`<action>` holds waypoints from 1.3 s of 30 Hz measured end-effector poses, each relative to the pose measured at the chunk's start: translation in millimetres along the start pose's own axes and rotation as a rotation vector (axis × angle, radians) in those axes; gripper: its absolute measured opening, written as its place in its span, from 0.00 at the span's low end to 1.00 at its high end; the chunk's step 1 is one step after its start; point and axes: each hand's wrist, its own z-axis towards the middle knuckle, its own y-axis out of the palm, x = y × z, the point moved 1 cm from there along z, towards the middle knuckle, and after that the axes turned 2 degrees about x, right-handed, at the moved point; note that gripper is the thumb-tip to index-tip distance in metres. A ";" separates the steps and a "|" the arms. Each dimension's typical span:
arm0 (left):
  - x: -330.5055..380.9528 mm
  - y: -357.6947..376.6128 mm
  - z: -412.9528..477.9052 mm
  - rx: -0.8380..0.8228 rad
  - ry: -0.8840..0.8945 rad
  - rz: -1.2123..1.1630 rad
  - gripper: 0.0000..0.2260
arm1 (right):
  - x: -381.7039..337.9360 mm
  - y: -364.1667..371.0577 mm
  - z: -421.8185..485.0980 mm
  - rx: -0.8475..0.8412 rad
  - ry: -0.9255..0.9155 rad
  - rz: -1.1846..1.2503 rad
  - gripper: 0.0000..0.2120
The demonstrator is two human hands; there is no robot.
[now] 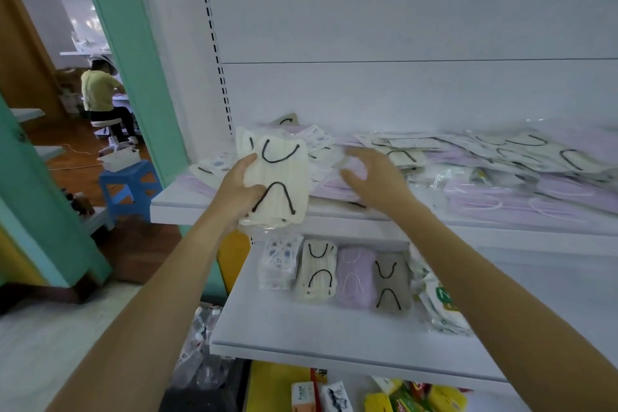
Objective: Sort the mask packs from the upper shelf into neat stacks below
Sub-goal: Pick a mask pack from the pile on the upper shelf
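Note:
My left hand (pixel 239 189) grips a small bundle of cream mask packs with black ear loops (pixel 279 182), held upright in front of the upper shelf (pixel 200 207). My right hand (pixel 374 177) reaches over the jumbled pile of lilac and cream mask packs (pixel 501 177) on that shelf, fingers spread and blurred, holding nothing that I can see. On the lower shelf (pixel 301 328) several stacks stand in a row: a patterned white stack (pixel 277 261), a cream stack (pixel 317 269), a lilac stack (pixel 356 274), a grey stack (pixel 391 284) and green-printed packs (pixel 438 301).
Below the lower shelf lie colourful boxed goods (pixel 384 398) and clear plastic bags (pixel 200 344) on the floor. A blue stool (pixel 128 187) with a white basket stands left by a green door frame (pixel 133 53). A person (pixel 100 94) sits in the far room.

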 end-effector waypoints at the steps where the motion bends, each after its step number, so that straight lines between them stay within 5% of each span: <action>1: 4.1 1.2 -2.3 0.011 0.026 -0.001 0.26 | 13.9 -10.5 7.7 0.045 0.077 -0.166 0.24; 4: 12.0 2.7 0.7 0.073 0.083 0.026 0.22 | 48.6 -22.9 12.9 -0.056 0.225 -0.507 0.19; 6: 21.0 5.2 3.3 0.106 0.081 0.004 0.21 | 57.8 -19.8 11.4 0.005 0.166 -0.559 0.13; 12: 41.0 35.8 3.3 0.038 -0.035 -0.173 0.13 | 19.6 -4.8 -3.0 0.358 0.030 0.056 0.12; 17: 35.4 55.6 2.5 -0.045 -0.189 -0.253 0.08 | -28.0 20.9 -31.2 -0.226 -0.313 0.134 0.12; 18: 32.1 56.7 0.5 -0.053 -0.139 -0.212 0.04 | -27.3 20.0 -28.6 -0.280 -0.274 0.156 0.11; 20: 25.3 57.6 -0.3 -0.066 -0.041 -0.174 0.12 | -18.8 10.8 -12.8 -0.195 -0.118 0.226 0.11; 23: 18.7 55.9 2.2 -0.067 0.061 -0.165 0.29 | 19.1 -5.5 24.7 0.012 0.065 -0.148 0.13; 26: 15.3 55.6 0.1 -0.055 0.146 -0.039 0.40 | 57.0 -15.4 41.5 -0.019 0.228 -0.482 0.19; 32: 10.2 61.3 1.8 0.031 0.166 0.137 0.20 | 67.8 -14.1 49.2 0.099 0.212 -0.605 0.14; 37: 17.9 63.7 -7.2 0.035 0.081 0.050 0.18 | 30.0 -3.4 26.6 0.307 0.169 -0.135 0.12; 39: 26.3 64.5 -7.1 0.036 -0.009 -0.008 0.14 | 5.9 8.2 8.6 0.185 0.046 0.025 0.12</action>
